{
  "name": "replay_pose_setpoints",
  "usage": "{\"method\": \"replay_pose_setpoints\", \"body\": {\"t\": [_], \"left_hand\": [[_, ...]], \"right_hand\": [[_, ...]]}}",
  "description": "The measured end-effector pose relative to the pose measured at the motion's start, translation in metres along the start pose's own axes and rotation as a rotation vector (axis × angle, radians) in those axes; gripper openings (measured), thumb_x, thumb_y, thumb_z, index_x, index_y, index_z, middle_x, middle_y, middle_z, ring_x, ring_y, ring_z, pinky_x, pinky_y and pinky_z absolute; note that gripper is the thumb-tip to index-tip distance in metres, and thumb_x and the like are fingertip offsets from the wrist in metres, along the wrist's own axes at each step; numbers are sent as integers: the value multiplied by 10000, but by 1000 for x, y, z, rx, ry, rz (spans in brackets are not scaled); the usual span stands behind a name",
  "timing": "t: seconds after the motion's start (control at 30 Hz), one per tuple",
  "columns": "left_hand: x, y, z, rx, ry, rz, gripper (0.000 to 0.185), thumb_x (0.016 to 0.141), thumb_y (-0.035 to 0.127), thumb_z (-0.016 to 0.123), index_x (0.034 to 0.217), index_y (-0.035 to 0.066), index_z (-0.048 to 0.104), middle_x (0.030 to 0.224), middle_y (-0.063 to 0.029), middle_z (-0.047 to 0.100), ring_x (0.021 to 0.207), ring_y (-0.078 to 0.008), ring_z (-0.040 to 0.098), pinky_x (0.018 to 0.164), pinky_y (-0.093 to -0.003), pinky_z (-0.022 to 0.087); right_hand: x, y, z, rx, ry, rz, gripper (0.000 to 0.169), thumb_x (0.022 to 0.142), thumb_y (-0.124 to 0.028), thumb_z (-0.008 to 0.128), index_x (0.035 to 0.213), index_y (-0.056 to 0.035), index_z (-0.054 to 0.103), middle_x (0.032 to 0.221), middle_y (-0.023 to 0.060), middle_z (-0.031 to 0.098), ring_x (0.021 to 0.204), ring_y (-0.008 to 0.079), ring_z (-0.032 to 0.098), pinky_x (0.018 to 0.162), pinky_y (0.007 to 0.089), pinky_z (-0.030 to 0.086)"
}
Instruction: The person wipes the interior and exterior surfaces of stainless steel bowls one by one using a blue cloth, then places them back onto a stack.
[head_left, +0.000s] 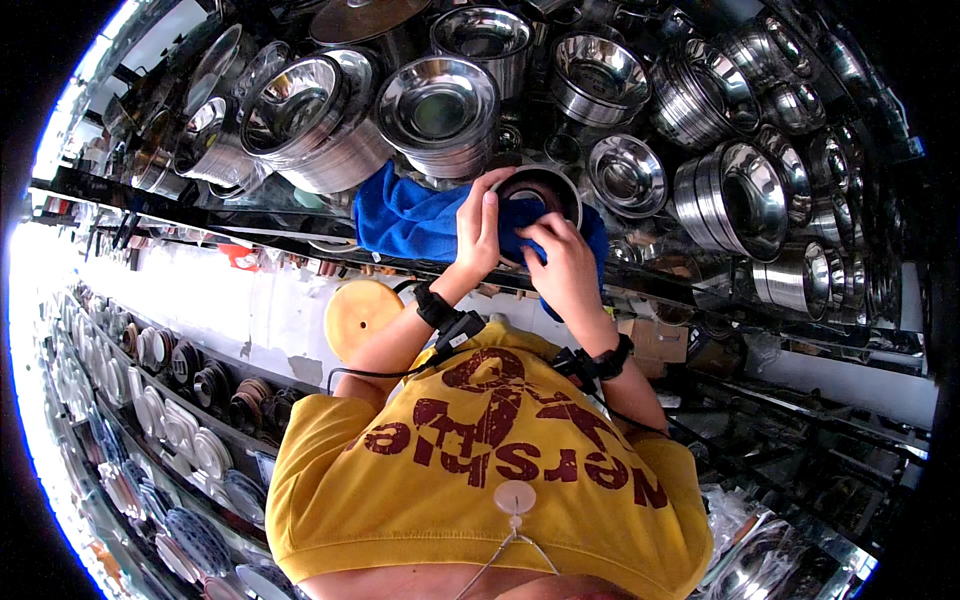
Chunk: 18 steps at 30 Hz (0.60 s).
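My left hand (478, 221) steadies the left side of a round metal bowl or pot (576, 193), fingers along its rim. Inside the opening, the fingers of my right hand (561, 259) press part of a blue cloth (412, 217) against the metal. The rest of that cloth lies spread under the vessel and both hands, over the front edge of the shelf. Just beyond my left hand stands a stack of wide-rimmed steel bowls (439, 109). A single small steel bowl (628, 176) sits to the right of the vessel. The right thumb is partly hidden.
More stacks of steel bowls (731, 199) and pots (292, 105) crowd the shelf on both sides. The shelf's front edge (262, 229) runs below them. A round yellow stool seat (360, 319) is by my left forearm. Racks of plates (199, 536) stand at lower left, a cardboard box (652, 341) at right.
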<state>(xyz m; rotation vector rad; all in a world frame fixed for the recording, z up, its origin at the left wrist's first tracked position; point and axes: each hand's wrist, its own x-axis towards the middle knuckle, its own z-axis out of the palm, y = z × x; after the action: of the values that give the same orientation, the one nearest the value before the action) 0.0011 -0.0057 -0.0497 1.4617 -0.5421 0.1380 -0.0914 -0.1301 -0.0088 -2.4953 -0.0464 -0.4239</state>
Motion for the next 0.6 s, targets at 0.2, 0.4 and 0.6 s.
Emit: {"method": "replay_pose_setpoints", "body": {"t": [0.2, 0.4, 0.6], "left_hand": [[6, 6, -1, -13, -46, -31, 396, 1085, 244, 393, 1336, -12, 563, 1241, -174, 656, 1150, -258, 626, 1017, -338, 443], [7, 1, -4, -20, -71, -28, 553, 1086, 396, 363, 1398, -29, 529, 1322, -162, 623, 1239, -234, 563, 1100, -345, 375], [2, -1, -7, -106, -44, -14, 566, 1092, 370, 303, 1380, -54, 544, 1301, -170, 637, 1224, -241, 580, 1104, -358, 390]], "right_hand": [[10, 7, -1, -272, 172, 25, 203, 842, -37, 690, 1040, -78, 686, 998, 109, 587, 959, 319, 621, 825, 428, 533], [40, -1, 27, -82, 286, -6, 310, 853, -21, 648, 1150, -53, 566, 1054, 175, 565, 981, 405, 605, 849, 480, 508], [21, -5, 20, 153, 45, -78, 262, 828, -48, 685, 1079, -45, 607, 1054, 167, 578, 986, 391, 616, 828, 489, 524]]}}
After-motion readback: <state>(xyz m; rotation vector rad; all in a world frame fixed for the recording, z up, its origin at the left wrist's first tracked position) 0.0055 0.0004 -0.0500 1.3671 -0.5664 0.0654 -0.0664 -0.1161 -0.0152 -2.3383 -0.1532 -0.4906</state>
